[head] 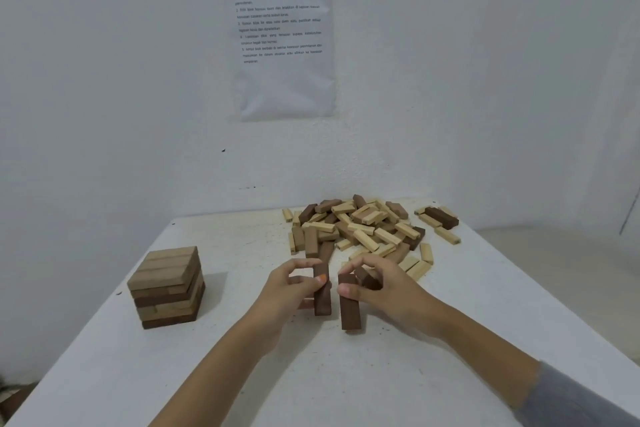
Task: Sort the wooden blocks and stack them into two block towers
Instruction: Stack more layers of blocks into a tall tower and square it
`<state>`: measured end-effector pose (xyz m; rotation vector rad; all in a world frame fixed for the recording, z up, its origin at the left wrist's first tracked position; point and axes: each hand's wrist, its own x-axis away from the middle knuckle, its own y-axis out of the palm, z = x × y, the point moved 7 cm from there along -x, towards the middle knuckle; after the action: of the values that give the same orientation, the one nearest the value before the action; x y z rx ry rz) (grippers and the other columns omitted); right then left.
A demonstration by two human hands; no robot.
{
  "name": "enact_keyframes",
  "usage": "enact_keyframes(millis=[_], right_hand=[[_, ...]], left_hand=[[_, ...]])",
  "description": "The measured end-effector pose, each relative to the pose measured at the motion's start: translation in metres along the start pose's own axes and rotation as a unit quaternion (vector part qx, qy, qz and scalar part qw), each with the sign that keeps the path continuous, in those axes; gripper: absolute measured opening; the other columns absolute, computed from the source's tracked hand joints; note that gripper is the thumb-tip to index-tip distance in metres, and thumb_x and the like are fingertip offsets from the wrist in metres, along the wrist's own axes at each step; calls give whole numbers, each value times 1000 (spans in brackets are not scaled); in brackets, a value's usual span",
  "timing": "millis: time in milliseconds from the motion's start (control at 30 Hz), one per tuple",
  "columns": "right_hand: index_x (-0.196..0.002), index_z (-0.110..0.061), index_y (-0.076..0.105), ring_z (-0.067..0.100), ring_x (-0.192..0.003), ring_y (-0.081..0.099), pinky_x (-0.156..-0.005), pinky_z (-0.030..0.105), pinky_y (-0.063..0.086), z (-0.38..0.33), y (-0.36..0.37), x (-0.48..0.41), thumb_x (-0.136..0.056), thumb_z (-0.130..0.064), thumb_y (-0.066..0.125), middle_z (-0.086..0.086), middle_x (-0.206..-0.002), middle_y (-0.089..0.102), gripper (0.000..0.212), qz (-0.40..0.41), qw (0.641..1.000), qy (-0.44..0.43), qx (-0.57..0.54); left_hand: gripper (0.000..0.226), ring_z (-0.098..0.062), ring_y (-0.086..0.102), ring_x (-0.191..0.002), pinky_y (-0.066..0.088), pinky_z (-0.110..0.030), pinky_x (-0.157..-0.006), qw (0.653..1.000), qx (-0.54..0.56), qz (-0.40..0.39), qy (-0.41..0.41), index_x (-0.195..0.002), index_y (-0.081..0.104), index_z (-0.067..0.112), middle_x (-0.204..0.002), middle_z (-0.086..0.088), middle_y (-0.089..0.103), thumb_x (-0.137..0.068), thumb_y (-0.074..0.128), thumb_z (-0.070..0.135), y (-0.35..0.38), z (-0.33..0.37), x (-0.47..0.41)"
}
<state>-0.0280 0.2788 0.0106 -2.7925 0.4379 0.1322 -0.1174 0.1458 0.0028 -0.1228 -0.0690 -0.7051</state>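
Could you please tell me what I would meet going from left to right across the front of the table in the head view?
Block tower, left hand, first dark block, second dark block, right hand; each hand grips the block beside it.

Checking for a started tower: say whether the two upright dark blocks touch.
Apart. Head view shows table between the left block, in the left hand, and the right block, in the right hand.
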Motion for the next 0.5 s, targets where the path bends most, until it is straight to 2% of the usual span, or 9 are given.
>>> enact_keyframes(millis=[200, 300, 400, 500], right_hand=[[-93, -26, 70, -1, -85, 61, -72, 14, 50, 4, 10, 2, -77, -31, 79, -13, -88, 67, 19, 47, 998, -8, 52], [-92, -31, 68, 1, -93, 57, -75, 12, 47, 7, 11, 0, -78, -36, 77, -9, -98, 64, 18, 69, 994, -9, 90], [-93, -35, 65, -2, -97, 52, -74, 4, 40, 5, 12, 2, -81, -37, 75, -8, -103, 58, 16, 78, 985, -20, 150], [-96, -36, 63, -4, -98, 48, -75, 2, 36, 6, 14, 4, -83, -34, 75, -5, -107, 53, 19, 73, 975, -36, 208]], left_hand=[[18, -9, 55, -75, 46, -13, -65, 992, -118, 1, 40, -109, 62, 20, -93, -5, 56, -93, 61, 12, -15, -12, 6], [18, -9, 56, -89, 43, -12, -71, 983, -173, 5, 60, -111, 61, 21, -102, -1, 59, -93, 62, 18, -13, -15, 6], [15, -10, 52, -104, 40, -16, -80, 973, -218, 20, 78, -105, 63, 25, -111, 3, 55, -90, 65, 22, -9, -16, 4], [17, -6, 49, -102, 38, -12, -78, 964, -244, 25, 103, -106, 64, 25, -115, 2, 53, -89, 66, 22, -5, -14, 5]])
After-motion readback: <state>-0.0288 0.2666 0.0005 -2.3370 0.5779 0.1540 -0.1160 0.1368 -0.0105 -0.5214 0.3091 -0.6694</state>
